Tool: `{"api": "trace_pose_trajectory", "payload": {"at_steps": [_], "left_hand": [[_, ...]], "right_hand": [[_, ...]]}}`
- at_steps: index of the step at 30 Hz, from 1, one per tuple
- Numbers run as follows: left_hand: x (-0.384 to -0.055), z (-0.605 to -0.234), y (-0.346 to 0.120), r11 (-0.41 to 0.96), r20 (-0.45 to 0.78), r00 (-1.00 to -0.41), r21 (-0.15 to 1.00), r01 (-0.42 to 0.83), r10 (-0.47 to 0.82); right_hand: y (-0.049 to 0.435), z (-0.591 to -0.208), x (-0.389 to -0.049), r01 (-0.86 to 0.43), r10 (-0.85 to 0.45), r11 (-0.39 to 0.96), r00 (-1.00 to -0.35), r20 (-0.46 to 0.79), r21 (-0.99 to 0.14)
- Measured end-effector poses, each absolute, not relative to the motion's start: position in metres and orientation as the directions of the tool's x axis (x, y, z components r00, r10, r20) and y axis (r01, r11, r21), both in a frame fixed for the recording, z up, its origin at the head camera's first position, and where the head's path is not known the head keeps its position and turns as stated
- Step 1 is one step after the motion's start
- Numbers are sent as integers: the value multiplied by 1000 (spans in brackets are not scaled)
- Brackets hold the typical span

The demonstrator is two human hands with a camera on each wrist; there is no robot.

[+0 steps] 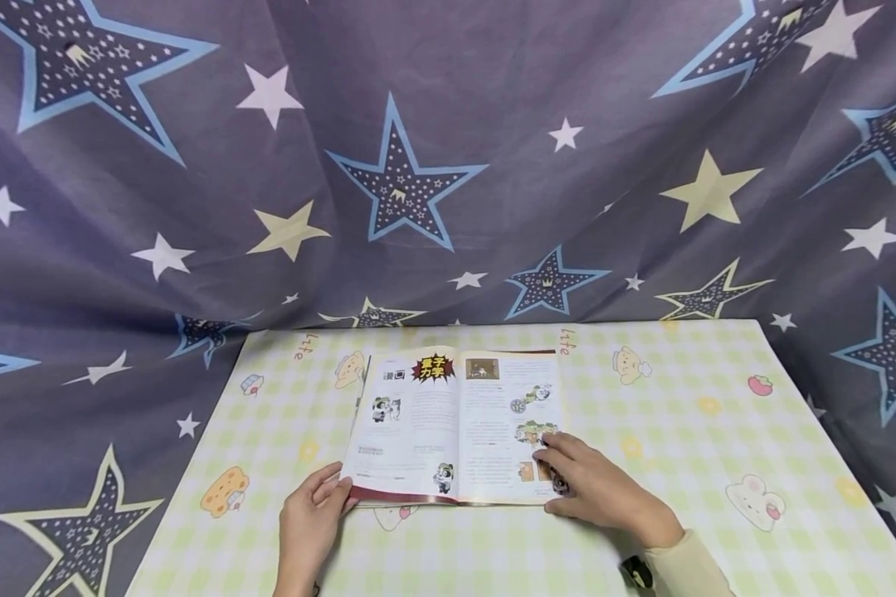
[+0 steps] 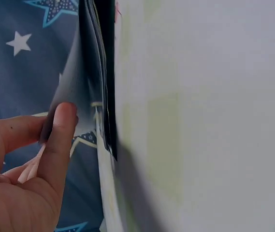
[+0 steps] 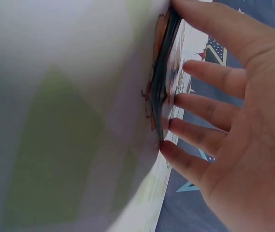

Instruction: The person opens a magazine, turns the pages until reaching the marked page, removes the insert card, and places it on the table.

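An illustrated book (image 1: 433, 419) lies spread wide on the table, with panda cartoons and a starburst title on its left page. At the lower left corner, my left hand (image 1: 309, 518) pinches a page between thumb and finger. The left wrist view shows that page (image 2: 77, 89) bent away from the stack beneath it. My right hand (image 1: 601, 489) rests on the lower right part of the book, its fingertips spread along the right page and its edge. In the right wrist view, the fingers (image 3: 212, 106) are extended and touch the book's side without curling round it.
A green-and-white checked tablecloth (image 1: 694, 448) with cartoon prints covers the table. Behind and beside it hangs a dark curtain (image 1: 508, 207) patterned with stars. A dark band with a yellowish mark (image 1: 636, 572) sits at the right wrist.
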State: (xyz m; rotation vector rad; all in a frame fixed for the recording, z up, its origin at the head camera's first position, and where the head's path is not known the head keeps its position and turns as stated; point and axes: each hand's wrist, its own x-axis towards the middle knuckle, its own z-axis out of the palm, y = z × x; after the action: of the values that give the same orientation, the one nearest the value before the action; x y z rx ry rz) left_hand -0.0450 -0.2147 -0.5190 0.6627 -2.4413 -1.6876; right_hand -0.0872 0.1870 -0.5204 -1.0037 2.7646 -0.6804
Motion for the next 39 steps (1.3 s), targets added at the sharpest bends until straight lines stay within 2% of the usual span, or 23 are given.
{"api": "trace_pose_trajectory", "payload": {"at_steps": [7, 12, 15, 19, 22, 24, 27, 34, 39], "left_hand": [[-46, -521, -220, 409, -120, -885, 853, -324, -451], [-50, -520, -219, 413, -103, -881, 854, -316, -462], [-52, -518, -217, 407, -93, -881, 861, -306, -465], [-55, -516, -212, 385, -100, -892, 876, -290, -442], [-57, -513, -207, 378, -108, -904, 883, -279, -414], [-59, -512, -204, 377, -108, -911, 886, -270, -397], [-61, -511, -197, 380, -108, -923, 889, -256, -369], [-64, -509, -188, 373, -100, -934, 898, -233, -342], [-66, -508, -184, 366, -91, -942, 906, -213, -324]], "right_hand": [[190, -517, -87, -567, -638, 656, -769, 36, -498], [194, -515, -88, -560, -649, 628, -760, 33, -541], [194, -513, -89, -529, -617, 629, -785, 47, -570], [194, -513, -89, -526, -519, 677, -837, 173, -515], [195, -515, -89, -548, -453, 727, -836, 310, -414], [197, -515, -89, -550, -431, 750, -828, 359, -367], [200, -514, -88, -535, -437, 779, -837, 328, -326], [200, -518, -84, -572, -568, 718, -811, 141, -395], [186, -522, -86, -595, -607, 710, -788, 101, -378]]}}
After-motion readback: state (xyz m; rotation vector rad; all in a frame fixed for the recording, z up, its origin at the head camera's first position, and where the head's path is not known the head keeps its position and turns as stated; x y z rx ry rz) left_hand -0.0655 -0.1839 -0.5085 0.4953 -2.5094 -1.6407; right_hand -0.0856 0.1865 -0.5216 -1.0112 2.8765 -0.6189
